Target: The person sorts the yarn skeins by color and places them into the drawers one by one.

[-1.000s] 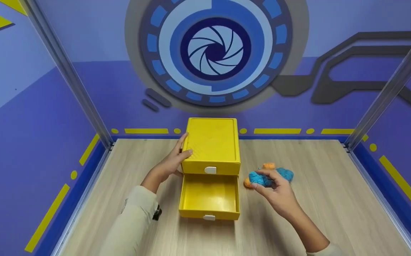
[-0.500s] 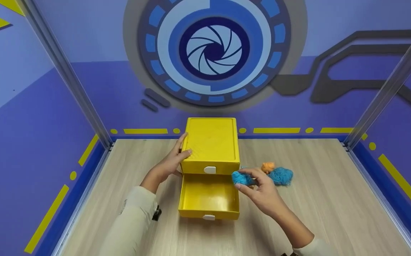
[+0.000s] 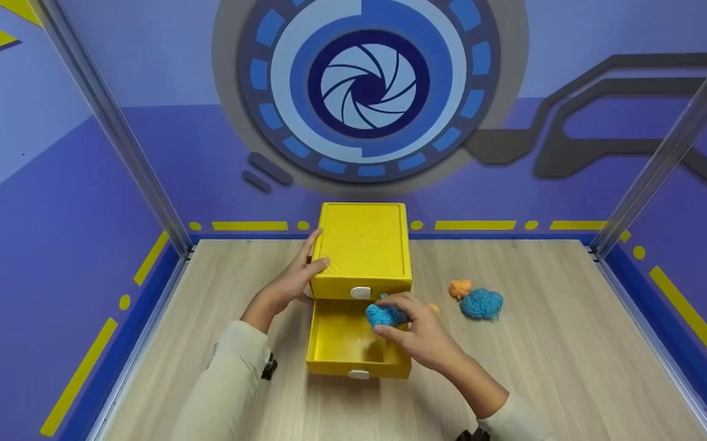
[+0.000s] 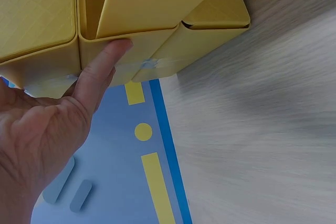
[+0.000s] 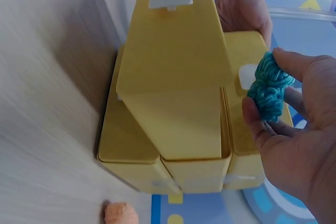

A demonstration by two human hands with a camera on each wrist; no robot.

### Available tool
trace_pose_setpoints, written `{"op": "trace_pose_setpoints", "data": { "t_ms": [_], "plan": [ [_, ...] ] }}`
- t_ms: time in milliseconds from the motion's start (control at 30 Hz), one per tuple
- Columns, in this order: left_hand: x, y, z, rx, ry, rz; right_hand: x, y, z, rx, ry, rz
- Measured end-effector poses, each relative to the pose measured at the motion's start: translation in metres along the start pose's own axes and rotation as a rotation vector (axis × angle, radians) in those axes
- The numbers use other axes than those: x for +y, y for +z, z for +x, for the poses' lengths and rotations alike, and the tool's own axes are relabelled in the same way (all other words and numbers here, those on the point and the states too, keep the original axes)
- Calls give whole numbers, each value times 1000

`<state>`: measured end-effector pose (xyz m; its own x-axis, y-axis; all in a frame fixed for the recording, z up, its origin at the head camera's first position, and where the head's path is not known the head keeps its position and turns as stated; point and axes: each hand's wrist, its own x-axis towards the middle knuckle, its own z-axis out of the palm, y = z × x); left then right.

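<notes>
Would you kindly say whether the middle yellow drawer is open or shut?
Open: the middle drawer juts well out beyond the top drawer.

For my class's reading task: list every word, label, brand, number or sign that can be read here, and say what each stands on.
None: no word, label, brand or number can be read.
Yellow drawer unit: no lettering shows; a pale patch on its side is too blurred to judge.
Wall emblem: a round shutter-like design, without letters.

Drawer unit (image 3: 362,240) sits on the table (image 3: 549,367), one drawer (image 3: 329,369) sticking out front, held yarn (image 3: 382,315) above it, loose yarn balls (image 3: 482,304) off right.
</notes>
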<state>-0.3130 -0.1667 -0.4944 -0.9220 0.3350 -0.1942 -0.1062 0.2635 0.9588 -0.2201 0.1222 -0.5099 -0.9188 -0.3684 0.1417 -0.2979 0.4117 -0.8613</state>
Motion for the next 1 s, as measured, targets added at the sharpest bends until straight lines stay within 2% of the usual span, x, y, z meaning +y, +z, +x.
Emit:
{"op": "trace_pose_setpoints", "data": {
  "t_ms": [200,367,600,733,833,1000],
  "plan": [
    [1,0,-1,8,-6,7,-5,11,11,-129,14,-72],
    [1,0,-1,18,-21,11,-8,24,22,-234,58,-187],
    [0,1,0,13,-22,9,-6,42,33,-275,122,-303],
    [0,1,-1,10,-20,3,-4,49,36,-286,105,-342],
    [0,1,0,12,-21,10,-4,54,38,-313,86,-360],
    [1,0,0,19,-31,21,-5,61,40,-368,131,-331]
  ]
}}
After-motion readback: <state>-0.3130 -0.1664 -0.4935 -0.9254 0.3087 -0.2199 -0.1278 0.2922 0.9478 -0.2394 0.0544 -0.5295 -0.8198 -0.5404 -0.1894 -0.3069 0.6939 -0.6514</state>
